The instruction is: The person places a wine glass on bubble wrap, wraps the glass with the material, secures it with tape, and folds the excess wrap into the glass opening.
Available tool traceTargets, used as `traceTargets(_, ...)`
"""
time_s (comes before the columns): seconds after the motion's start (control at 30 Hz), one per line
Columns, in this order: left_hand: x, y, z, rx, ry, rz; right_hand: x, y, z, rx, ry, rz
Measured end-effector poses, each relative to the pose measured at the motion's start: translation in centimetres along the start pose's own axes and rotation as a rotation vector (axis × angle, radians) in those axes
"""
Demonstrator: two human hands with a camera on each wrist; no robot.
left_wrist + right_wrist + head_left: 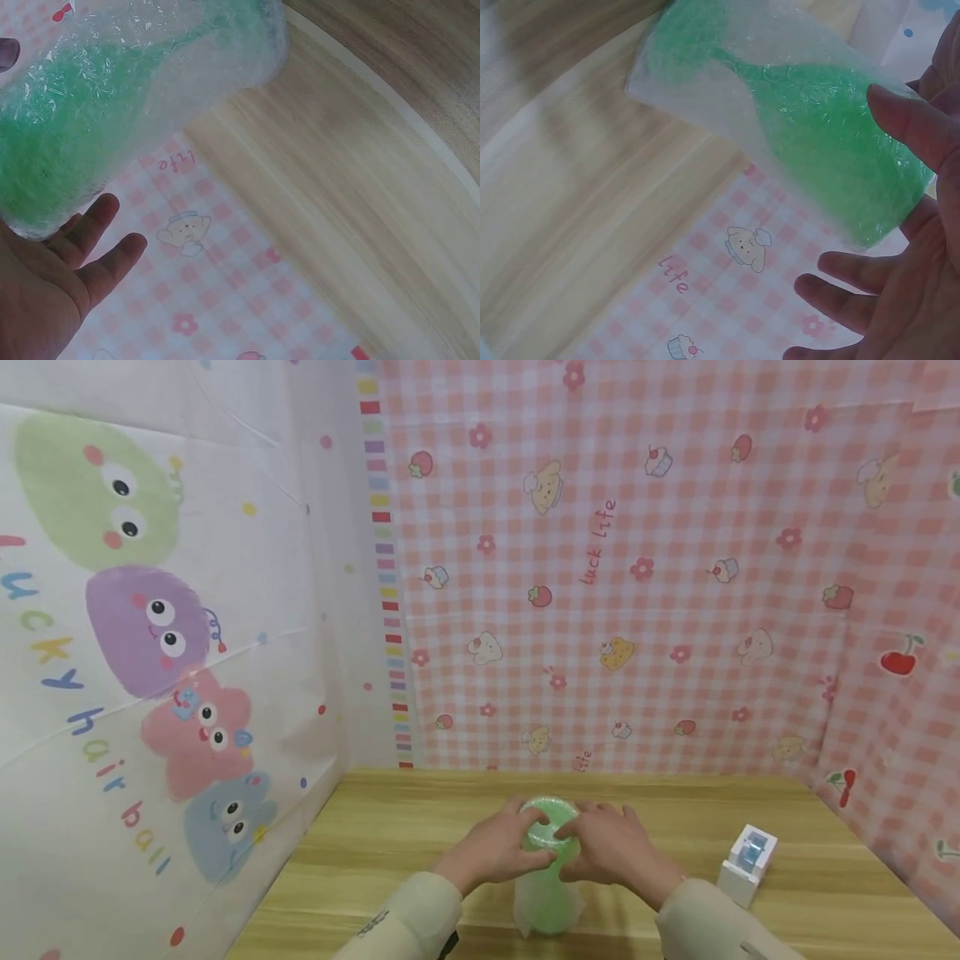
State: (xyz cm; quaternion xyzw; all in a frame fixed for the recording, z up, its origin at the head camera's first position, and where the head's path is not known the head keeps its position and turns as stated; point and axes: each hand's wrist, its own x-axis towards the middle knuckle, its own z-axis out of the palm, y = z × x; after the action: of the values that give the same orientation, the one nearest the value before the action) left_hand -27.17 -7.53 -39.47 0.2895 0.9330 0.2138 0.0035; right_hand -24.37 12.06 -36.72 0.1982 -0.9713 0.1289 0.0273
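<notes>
A green goblet-shaped cup in clear bubble wrap (pixel 551 902) stands upright in front of me, its wide part at the top and a narrow waist below. My left hand (pixel 498 846) holds the upper left side, its index finger bent over the rim. Opposite it, my right hand (pixel 617 847) holds the upper right side, fingertips at the rim. In the right wrist view the thumb (pixel 907 124) lies against the bubble wrap (pixel 832 135), while several other fingers spread away from it. The left wrist view shows two fingers (pixel 112 270) stretched clear of the wrapped cup (pixel 82 112).
The wood-grain table (pixel 360 852) lies under the cup. To the right of my right hand stands a small white box with a blue panel (pixel 748 864). A pink checked cloth (pixel 637 610) hangs behind the table, and a white printed cloth (pixel 300 610) on the left.
</notes>
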Motion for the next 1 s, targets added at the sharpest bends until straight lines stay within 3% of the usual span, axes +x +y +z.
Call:
traceTargets(0.4,0.4,0.1,0.2,0.005,0.011,0.013,1.2,-0.8,-0.1,-0.098,-0.089,0.069)
traceTargets(0.6,0.1,0.1,0.1,-0.019,0.001,0.029,1.3,-0.7,0.1,-0.075,-0.093,0.077)
traceTargets(0.83,0.2,-0.7,0.1,-0.03,0.025,0.114,1.4,-0.8,0.2,-0.066,-0.097,0.07)
traceTargets(1.0,-0.1,-0.8,-0.1,-0.031,0.015,0.087,1.5,-0.6,0.2,-0.03,-0.086,0.044)
